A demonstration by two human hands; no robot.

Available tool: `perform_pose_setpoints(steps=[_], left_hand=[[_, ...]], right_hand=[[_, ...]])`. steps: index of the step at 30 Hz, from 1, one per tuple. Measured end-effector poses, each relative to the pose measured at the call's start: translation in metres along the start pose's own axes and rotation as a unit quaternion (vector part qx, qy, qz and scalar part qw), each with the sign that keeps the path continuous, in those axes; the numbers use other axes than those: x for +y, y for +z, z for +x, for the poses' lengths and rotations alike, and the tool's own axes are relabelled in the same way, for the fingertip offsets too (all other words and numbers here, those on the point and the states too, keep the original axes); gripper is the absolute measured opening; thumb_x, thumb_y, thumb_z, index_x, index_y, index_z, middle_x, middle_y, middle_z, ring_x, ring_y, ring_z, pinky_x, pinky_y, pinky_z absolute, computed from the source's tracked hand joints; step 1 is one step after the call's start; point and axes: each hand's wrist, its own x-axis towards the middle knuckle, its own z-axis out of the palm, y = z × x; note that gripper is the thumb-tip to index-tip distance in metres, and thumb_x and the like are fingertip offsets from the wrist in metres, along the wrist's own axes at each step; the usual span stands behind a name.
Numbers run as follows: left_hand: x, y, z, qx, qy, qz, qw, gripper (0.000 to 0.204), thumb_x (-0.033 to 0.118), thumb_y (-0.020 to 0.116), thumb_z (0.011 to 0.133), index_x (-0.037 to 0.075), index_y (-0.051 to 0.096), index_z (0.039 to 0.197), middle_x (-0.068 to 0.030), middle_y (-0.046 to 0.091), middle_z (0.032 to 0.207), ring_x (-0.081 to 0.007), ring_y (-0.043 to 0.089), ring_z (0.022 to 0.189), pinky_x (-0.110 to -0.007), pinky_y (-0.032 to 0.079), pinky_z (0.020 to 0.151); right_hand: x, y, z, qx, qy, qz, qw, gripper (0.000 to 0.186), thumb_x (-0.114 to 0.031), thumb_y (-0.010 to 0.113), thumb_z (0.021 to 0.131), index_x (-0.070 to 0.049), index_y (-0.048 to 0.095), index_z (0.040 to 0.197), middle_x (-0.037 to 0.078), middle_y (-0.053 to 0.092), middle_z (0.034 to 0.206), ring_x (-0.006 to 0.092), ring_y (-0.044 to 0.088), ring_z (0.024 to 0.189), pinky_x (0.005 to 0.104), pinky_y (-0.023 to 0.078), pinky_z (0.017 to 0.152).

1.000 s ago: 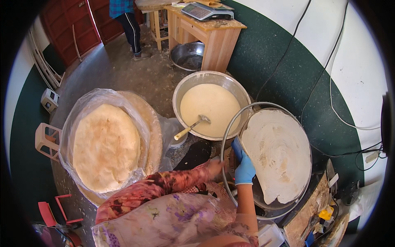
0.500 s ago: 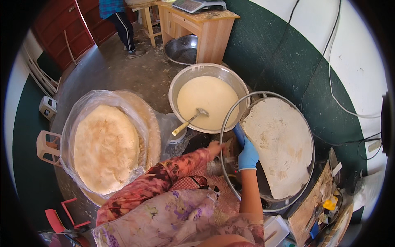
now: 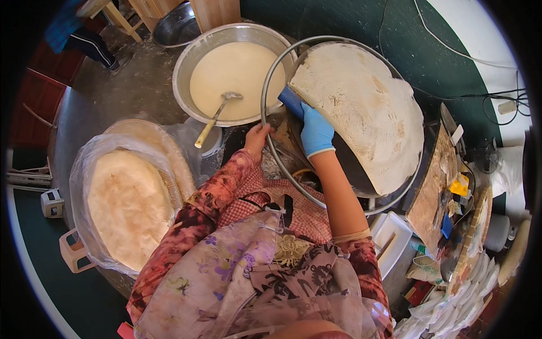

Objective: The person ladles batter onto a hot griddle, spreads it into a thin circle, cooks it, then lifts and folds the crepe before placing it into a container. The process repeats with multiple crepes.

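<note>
A broad, thin, pale sheet [image 3: 364,113], like a flatbread, lies on a round dark griddle [image 3: 353,166] ahead of us and to the right. We see it as off-white and matte, mottled with light tan patches and faint curved streaks. Its far right edge is wavy and uneven. Its near left edge runs almost straight, slanting from upper left to lower right, and beside it a dark crescent of griddle is bare. A grey metal ring [image 3: 263,99] runs around the griddle, standing apart from it on the left.

Our right hand [image 3: 317,131], in a light blue glove, has its fingers closed on a darker blue tool [image 3: 290,101], at the sheet's upper left edge; we cannot tell whether the tool touches the sheet. Our left hand [image 3: 257,139], bare, has its fingers curled in at the left side of the ring, seemingly gripping it.

Just beyond the ring, to the left, a wide metal bowl [image 3: 180,85] holds smooth, cream-coloured batter [image 3: 231,70]. A ladle [image 3: 209,127] with a pale yellow handle leans over the bowl's near rim, its head in the batter. Farther left, a round, golden-white pile of flatbread [image 3: 131,206] sits within clear plastic [image 3: 80,186].
</note>
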Motion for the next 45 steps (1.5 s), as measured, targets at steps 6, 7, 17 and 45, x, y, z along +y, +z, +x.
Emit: perform_pose_setpoints(steps=[6, 7, 17, 45], left_hand=[[-0.073, 0.037, -0.106, -0.070, -0.141, -0.021, 0.987, 0.024, 0.028, 0.058, 0.085, 0.004, 0.059, 0.079, -0.0044, 0.059, 0.068, -0.0124, 0.052, 0.061, -0.027, 0.041, 0.055], [-0.078, 0.041, -0.113, -0.093, -0.181, -0.019, 0.979, 0.024, 0.027, 0.059, 0.084, 0.004, 0.059, 0.080, -0.0044, 0.059, 0.068, -0.0125, 0.052, 0.062, -0.028, 0.041, 0.056], [-0.025, 0.015, -0.038, 0.005, -0.053, 0.025, 0.998, 0.026, 0.025, 0.052, 0.088, 0.002, 0.060, 0.078, -0.0019, 0.058, 0.068, -0.0104, 0.048, 0.057, -0.026, 0.039, 0.055], [-0.003, 0.010, -0.014, -0.006, 0.039, -0.102, 0.994, 0.026, 0.028, 0.052, 0.089, 0.003, 0.058, 0.085, -0.0040, 0.059, 0.074, -0.0127, 0.054, 0.064, -0.028, 0.043, 0.057]], right_hand=[[0.004, 0.006, 0.009, 0.023, -0.001, -0.013, 1.000, 0.043, 0.001, 0.046, 0.077, -0.014, 0.052, 0.117, 0.015, 0.061, 0.101, 0.0323, 0.059, 0.089, 0.0396, 0.047, 0.078], [0.005, 0.007, 0.010, 0.011, 0.009, -0.010, 1.000, 0.043, 0.001, 0.046, 0.077, -0.013, 0.052, 0.117, 0.015, 0.061, 0.101, 0.0322, 0.059, 0.090, 0.0394, 0.047, 0.078], [0.003, 0.000, 0.024, 0.010, 0.018, -0.025, 0.999, 0.041, 0.000, 0.047, 0.077, -0.012, 0.053, 0.116, 0.015, 0.062, 0.098, 0.0324, 0.059, 0.089, 0.0395, 0.047, 0.078], [0.070, 0.005, 0.065, 0.168, 0.023, -0.078, 0.982, 0.032, 0.000, 0.049, 0.074, -0.011, 0.059, 0.102, 0.015, 0.062, 0.095, 0.0336, 0.059, 0.087, 0.0420, 0.048, 0.075]])
